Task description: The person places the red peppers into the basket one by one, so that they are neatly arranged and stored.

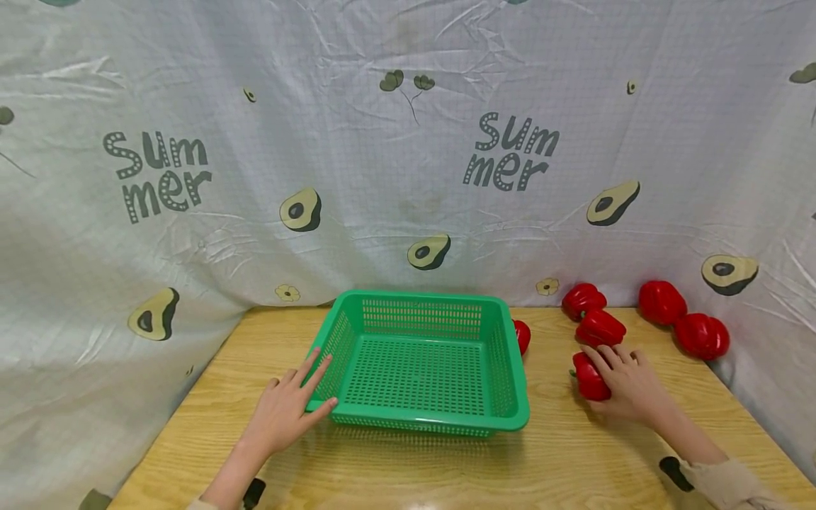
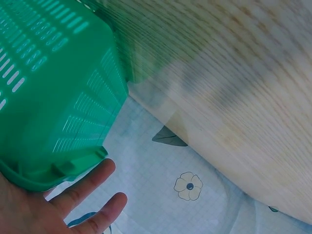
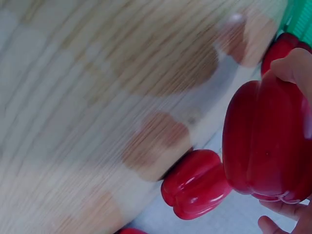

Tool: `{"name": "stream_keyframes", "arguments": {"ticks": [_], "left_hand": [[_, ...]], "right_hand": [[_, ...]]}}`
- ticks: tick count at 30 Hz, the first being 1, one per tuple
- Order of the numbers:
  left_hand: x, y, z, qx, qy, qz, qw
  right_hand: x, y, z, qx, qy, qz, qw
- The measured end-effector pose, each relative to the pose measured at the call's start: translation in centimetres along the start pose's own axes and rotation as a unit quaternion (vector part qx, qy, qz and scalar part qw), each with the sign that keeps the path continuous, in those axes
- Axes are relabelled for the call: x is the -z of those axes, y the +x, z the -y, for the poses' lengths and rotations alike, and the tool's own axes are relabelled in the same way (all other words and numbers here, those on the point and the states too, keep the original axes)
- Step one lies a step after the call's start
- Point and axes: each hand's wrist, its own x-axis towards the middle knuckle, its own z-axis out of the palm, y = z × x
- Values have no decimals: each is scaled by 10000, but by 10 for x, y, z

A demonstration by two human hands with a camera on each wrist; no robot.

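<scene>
A green plastic basket with slotted walls sits on the wooden table, and its slotted floor is bare. My left hand rests at the basket's left rim with its fingers spread and fairly straight, as the left wrist view also shows. To the right of the basket, my right hand grips a red bell pepper, thumb on one side and fingers on the other. In the right wrist view this pepper fills the grasp; whether it touches the table is unclear.
Behind the held pepper lie two more red bell peppers, one beside the curtain and one nearer. Another pair, one pepper and its neighbour, lies far right. A partly hidden pepper sits against the basket's right side.
</scene>
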Motion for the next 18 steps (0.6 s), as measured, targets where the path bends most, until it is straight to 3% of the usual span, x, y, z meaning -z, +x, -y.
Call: {"name": "stream_keyframes", "arguments": {"ticks": [11, 18], "left_hand": [[0, 1, 0, -9, -16, 43, 10000], [0, 0, -1, 22, -25, 47, 10000]], "right_hand": [[5, 1, 8, -136, 415, -343, 9985], [12, 9, 12, -110, 286, -579, 9979]]}}
